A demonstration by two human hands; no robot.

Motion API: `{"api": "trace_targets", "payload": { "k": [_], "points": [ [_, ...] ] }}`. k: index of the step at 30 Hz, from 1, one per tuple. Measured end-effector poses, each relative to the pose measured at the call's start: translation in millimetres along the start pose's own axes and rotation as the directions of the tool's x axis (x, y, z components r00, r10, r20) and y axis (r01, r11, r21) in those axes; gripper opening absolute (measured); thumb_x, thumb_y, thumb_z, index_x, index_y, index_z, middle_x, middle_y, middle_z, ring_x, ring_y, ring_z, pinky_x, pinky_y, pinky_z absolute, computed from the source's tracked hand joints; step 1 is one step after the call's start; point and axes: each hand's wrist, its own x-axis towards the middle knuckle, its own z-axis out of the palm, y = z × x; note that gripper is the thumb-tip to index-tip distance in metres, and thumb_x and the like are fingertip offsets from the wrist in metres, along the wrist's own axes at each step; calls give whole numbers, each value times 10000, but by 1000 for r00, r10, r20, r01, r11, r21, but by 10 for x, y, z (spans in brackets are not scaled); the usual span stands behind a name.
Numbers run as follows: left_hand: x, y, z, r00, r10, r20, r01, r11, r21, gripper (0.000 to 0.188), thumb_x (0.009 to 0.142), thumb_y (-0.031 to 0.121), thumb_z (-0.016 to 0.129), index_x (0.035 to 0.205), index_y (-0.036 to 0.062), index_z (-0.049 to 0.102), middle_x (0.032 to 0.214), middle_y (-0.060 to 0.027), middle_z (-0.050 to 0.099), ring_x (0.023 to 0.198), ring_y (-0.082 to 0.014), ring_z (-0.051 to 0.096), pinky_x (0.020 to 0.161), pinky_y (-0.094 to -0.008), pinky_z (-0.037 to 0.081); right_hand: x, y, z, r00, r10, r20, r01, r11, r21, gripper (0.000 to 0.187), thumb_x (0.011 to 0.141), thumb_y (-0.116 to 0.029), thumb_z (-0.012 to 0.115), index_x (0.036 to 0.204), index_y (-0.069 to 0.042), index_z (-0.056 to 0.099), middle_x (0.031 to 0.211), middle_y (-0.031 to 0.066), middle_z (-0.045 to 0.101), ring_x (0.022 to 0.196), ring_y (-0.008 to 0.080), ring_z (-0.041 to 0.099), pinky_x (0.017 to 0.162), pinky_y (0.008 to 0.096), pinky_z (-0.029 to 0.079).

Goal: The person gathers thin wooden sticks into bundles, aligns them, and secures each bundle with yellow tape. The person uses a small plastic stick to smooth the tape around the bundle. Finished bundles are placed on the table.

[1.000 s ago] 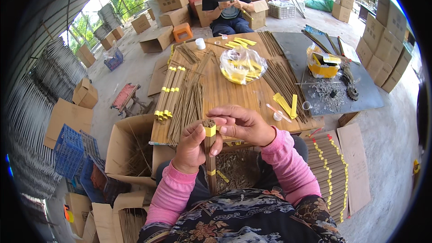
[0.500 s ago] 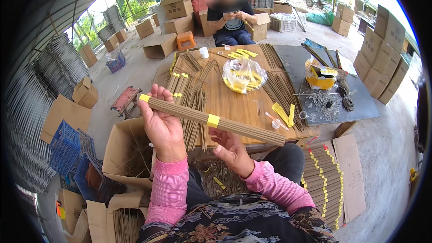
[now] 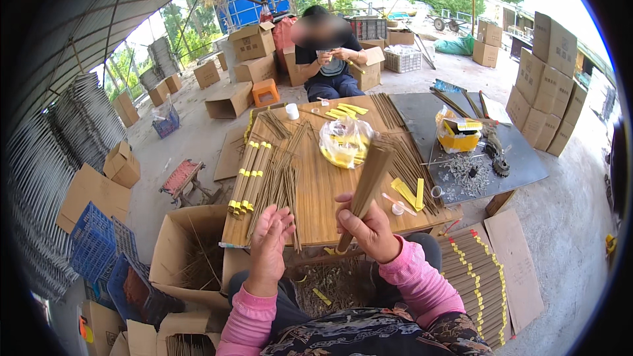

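My right hand [image 3: 370, 229] grips a bundle of brown incense sticks [image 3: 372, 181], which stands tilted, its upper end leaning away over the table. No yellow band shows on the bundle from this angle. To its left my left hand [image 3: 269, 247] is empty, fingers apart and palm turned toward the bundle. Beyond that hand, several yellow-banded incense bundles [image 3: 249, 177] lie on the wooden table [image 3: 313, 207], beside loose sticks [image 3: 285, 188]. A clear plastic bag [image 3: 344, 140] with yellow strips sits mid-table. More yellow paper strips [image 3: 405, 191] lie at the right, near a small white cup [image 3: 397, 208].
A co-worker [image 3: 328, 66] sits across the table, hands raised. Right of it stands a dark table [image 3: 521, 165] with a yellow container [image 3: 458, 137]. Banded bundles [image 3: 476, 283] lie low at my right. An open carton [image 3: 173, 250] and blue crates [image 3: 99, 231] stand at my left.
The bundle has swung from lying crosswise over both hands to tilted upward in my right hand. My left hand has let go and dropped lower. The view has tilted up slightly.
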Motion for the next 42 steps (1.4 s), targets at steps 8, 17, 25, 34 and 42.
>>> {"api": "trace_targets", "payload": {
  "k": [8,17,25,34,42],
  "points": [
    [233,461,377,950,179,255,-146,979,-144,569,788,262,646,1217,11,367,900,-106,562,826,-202,565,778,-350,462,-120,285,346,848,346,402,-400,915,56,200,834,-146,588,964,-12,513,684,-30,506,611,44,483,546,188,408],
    [401,426,287,981,35,193,34,938,-344,213,822,154,595,1001,61,525,566,21,429,452,-69,409,425,-211,345,-92,248,425,677,595,433,-655,755,-13,219,840,-220,598,804,-12,538,568,-32,500,459,99,463,427,266,389],
    [414,426,214,981,15,194,52,939,-340,139,850,180,564,932,74,528,553,33,418,433,-56,392,403,-204,347,-182,459,491,891,366,270,-323,927,-191,241,801,-216,615,811,10,533,552,194,495,467,316,516,459,359,405],
    [362,372,205,987,74,145,-23,945,-325,185,836,165,591,981,66,532,535,36,399,398,-43,358,385,-210,335,-223,643,444,874,380,304,-332,922,-198,291,778,-248,675,877,-12,535,671,-15,522,595,79,447,536,237,407],
    [291,243,323,987,145,64,-136,983,-124,234,857,188,558,1030,39,503,524,30,374,391,-47,337,371,-197,303,-93,608,375,929,103,354,5,956,-293,586,764,-317,672,1182,6,417,749,80,561,718,170,566,667,299,465]
  ]
}}
